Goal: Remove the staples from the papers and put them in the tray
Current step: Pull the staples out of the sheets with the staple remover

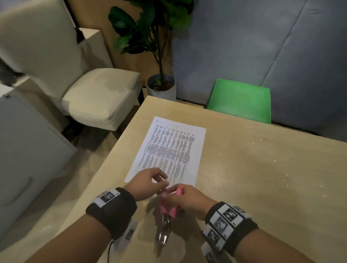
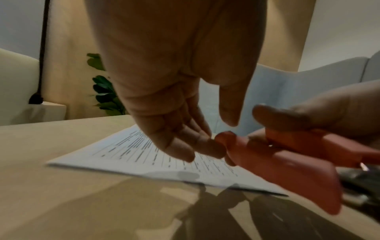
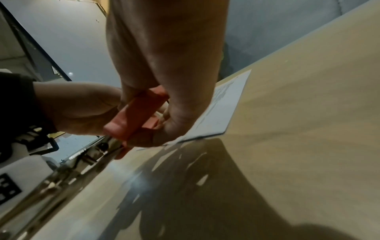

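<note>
A printed stack of papers point(image 1: 167, 151) lies flat on the wooden table point(image 1: 261, 177), its near edge under my hands. My right hand point(image 1: 185, 197) grips a pink staple remover point(image 1: 168, 209) by its handles, just above the table in front of the papers' near edge. Its metal jaws point(image 1: 164, 232) point back toward me. My left hand point(image 1: 151, 180) hovers over the papers' near edge with relaxed fingers point(image 2: 185, 152), whose tips touch the end of the pink handle point(image 2: 267, 151). The right wrist view shows the handle point(image 3: 139, 112) wrapped in my right hand point(image 3: 164, 65). No staple or tray is visible.
The table's left edge runs diagonally close to the papers. Beyond it stand a cream chair point(image 1: 100, 95), a potted plant point(image 1: 161, 85) and a white cabinet point(image 1: 18, 149). A green stool point(image 1: 241, 99) sits past the far edge. The table's right side is bare wood.
</note>
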A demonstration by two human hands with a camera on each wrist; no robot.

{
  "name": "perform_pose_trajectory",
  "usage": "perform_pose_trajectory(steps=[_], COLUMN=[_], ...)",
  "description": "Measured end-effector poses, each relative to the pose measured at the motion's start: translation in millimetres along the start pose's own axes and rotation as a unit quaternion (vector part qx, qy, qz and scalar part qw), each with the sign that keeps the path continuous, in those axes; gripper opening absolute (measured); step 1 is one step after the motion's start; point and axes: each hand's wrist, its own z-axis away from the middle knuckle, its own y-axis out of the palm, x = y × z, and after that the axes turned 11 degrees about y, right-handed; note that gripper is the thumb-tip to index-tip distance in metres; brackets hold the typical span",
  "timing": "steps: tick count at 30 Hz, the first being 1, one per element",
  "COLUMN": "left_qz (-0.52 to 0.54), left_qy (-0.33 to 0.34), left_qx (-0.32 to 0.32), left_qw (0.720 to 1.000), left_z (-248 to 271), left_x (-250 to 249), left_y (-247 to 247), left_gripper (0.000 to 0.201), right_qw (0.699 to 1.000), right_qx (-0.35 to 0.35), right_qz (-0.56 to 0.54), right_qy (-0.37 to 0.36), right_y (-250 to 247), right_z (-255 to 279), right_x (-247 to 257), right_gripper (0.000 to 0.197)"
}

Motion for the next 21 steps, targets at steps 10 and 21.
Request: perform_pose_trajectory(steps=[10, 21], left_qz=[-0.125, -0.147], left_qy=[-0.053, -0.072], left_qx=[0.061, 0.050], left_qw=[0.989, 0.985], left_z=[34, 39], left_x=[8, 1], left_y=[16, 26], left_gripper=[0.021, 0.015], right_qw=[0.988, 0.921], right_qx=[-0.027, -0.123], right_qz=[0.148, 0.359], right_qy=[0.024, -0.086], right_y=[18, 18], right_z=[11, 14], right_x=[-20, -39], right_gripper=[0.030, 0.014])
